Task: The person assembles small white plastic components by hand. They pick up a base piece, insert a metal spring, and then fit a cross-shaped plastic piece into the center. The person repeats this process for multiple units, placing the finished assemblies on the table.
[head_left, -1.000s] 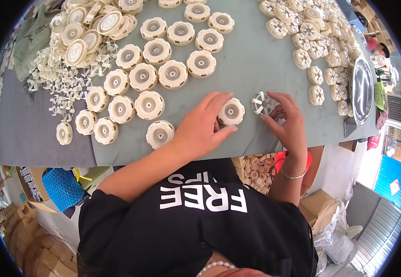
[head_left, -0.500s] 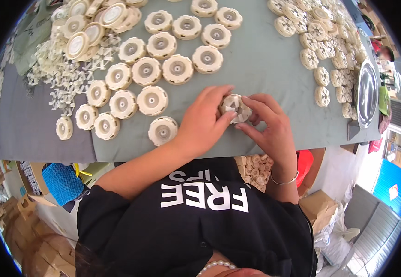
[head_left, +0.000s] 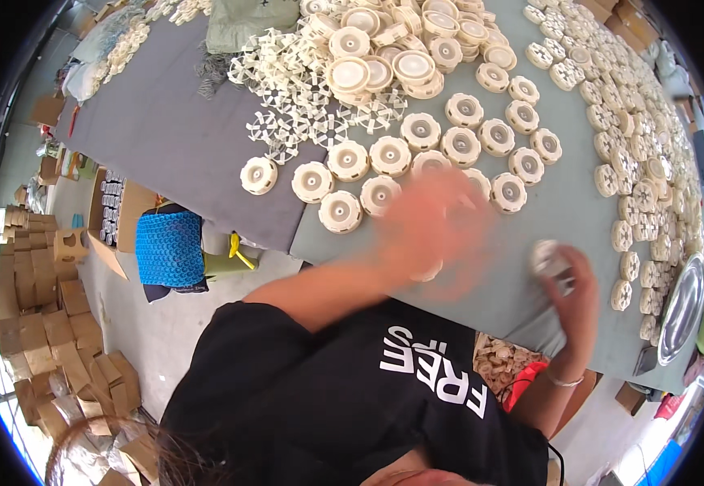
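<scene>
Cream disc [head_left: 543, 257] sits within curled right fingers [head_left: 577, 264]; left fingers [head_left: 459, 212] blur, grip unreadable.

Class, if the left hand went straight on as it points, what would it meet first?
Probably the cream, round, notched plastic part right of the blurred left hand, though the hand's height is unclear, so it might pass above.

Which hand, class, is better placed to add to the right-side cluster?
Probably the right hand: nearer that cluster, with a pale part at its fingers; the left hand is farther off.
</scene>
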### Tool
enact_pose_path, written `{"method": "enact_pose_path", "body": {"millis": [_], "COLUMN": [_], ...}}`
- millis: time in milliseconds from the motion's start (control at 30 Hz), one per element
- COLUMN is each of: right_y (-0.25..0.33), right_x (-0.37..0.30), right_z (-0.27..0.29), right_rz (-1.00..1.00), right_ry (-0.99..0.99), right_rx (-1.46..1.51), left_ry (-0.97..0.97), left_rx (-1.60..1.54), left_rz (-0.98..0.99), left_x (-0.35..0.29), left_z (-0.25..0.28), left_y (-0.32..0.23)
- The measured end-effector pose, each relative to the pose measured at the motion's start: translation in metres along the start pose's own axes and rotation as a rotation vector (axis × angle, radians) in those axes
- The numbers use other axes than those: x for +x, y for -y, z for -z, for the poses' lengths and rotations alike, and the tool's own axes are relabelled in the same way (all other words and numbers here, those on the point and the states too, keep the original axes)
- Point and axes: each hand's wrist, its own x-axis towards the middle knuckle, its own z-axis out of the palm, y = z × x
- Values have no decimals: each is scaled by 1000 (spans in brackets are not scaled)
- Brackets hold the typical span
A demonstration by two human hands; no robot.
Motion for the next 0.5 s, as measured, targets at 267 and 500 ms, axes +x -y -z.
{"method": "enact_pose_path", "body": {"millis": [267, 500], "right_y": [15, 76], "right_x": [36, 73], "right_z": [-11, -35], "right_rz": [269, 607], "right_ry": [-262, -187], "right_rx": [-9, -51], "left_ry": [-241, -233], "left_rx": [1028, 721], "left_rz": [315, 189], "left_x": [26, 33], "left_z": [162, 179], "left_y": [107, 120]}}
